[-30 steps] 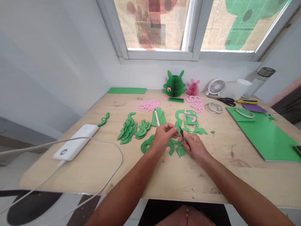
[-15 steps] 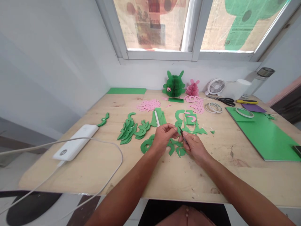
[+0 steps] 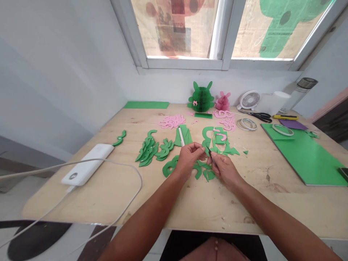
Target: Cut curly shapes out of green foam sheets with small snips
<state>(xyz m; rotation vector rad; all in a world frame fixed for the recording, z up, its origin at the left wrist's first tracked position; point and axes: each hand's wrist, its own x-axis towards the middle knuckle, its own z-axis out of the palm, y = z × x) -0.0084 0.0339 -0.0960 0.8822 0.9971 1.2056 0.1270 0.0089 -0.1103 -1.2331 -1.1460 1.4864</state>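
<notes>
My left hand (image 3: 191,157) is closed, thumb and fingertips pinched together; whatever lies between them is too small or hidden to name. Opposite it, my right hand (image 3: 223,166) grips a slim dark pointed tool (image 3: 209,151) whose tip reaches up beside the left fingertips. Just beyond the fingers lies a scalloped green paper cutout (image 3: 206,135). Green paper scraps (image 3: 208,174) are spread below the hands, and a curved green cutout (image 3: 169,167) is partly covered by my left hand. A white pen (image 3: 181,137) rests on folded green paper (image 3: 187,131) behind that hand.
Left of the hands are stacked green cutouts (image 3: 148,151) and a white power bank (image 3: 87,165) with its cable. Pink cutouts (image 3: 172,121) lie farther back. A green honeycomb paper figure (image 3: 201,98), tape rolls (image 3: 247,124), black scissors (image 3: 261,116) and green sheets (image 3: 310,159) are around.
</notes>
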